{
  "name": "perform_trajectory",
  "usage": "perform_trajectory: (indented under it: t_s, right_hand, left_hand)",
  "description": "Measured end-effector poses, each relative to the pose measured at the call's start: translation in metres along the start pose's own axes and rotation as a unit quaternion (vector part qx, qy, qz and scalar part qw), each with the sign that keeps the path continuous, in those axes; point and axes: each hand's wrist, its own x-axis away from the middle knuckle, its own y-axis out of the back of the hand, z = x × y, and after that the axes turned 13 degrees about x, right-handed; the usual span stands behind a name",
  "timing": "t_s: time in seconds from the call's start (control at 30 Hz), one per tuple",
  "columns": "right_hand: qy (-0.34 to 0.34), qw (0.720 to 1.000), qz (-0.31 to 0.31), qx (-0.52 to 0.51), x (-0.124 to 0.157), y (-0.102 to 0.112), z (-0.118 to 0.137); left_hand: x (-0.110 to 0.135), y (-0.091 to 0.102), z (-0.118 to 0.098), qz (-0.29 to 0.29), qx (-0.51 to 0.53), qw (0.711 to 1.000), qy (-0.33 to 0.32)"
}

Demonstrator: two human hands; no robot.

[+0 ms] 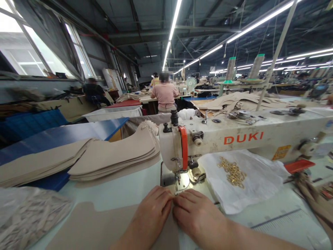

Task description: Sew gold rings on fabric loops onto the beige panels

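My left hand (153, 211) lies flat, fingers together, on a beige cut piece (88, 229) on the sewing table. My right hand (197, 211) rests beside it, fingers flat and touching the left fingertips, just in front of the presser foot (182, 180). Both press the beige piece toward the needle of the white DUKI sewing machine (234, 139). Neither hand grips anything that I can see.
Stacks of beige cut pieces (114, 156) lie left of the machine. Gold metal rings (232, 172) sit on white paper (249, 180) at right. A plastic bag of small beige parts (28, 215) is at near left. A seated person (165, 95) works ahead; another person (93, 90) sits far left.
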Motion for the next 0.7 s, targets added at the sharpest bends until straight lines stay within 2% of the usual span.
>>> perform_trajectory:
  t_s: [0.43, 0.7]
  right_hand:
    - [0.023, 0.998, 0.031, 0.045, -0.0076, 0.0049, -0.0002]
    - [0.027, 0.997, 0.031, 0.069, -0.0067, 0.0064, -0.0082]
  left_hand:
    - [0.0047, 0.0072, -0.0024, 0.011, 0.025, 0.999, 0.032]
    - [-0.0046, -0.0006, 0.0005, 0.000, 0.015, 1.000, 0.011]
